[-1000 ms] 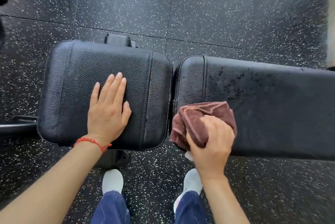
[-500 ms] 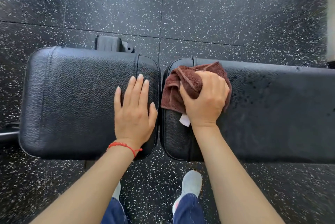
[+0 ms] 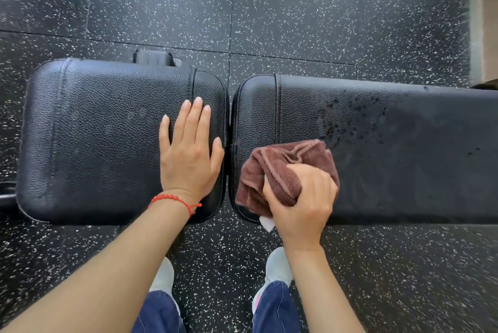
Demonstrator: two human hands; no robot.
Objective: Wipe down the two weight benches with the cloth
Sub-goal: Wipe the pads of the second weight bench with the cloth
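Both hands on the black bench pads, cloth bunched in the right.

Nearest, below the wrists: two pale shoes (image 3: 279, 265) and blue trouser legs (image 3: 275, 308) on the speckled rubber floor (image 3: 296, 9); left hand (image 3: 188, 152) lies flat and open, fingers together, palm down on the seat pad (image 3: 107, 138), close to that pad's right edge; red cord bracelet (image 3: 172, 199) at its wrist; right hand (image 3: 301, 200) is closed around a maroon cloth (image 3: 283, 168), pressing it on the near left corner of the long back pad (image 3: 404, 157); a white tag (image 3: 267, 222) pokes out under the palm; beyond the cloth, dark wet spots (image 3: 353, 122) dot the pad; a narrow gap separates the two pads; past the left fingertips, a black frame part (image 3: 155, 58) shows behind the seat pad.
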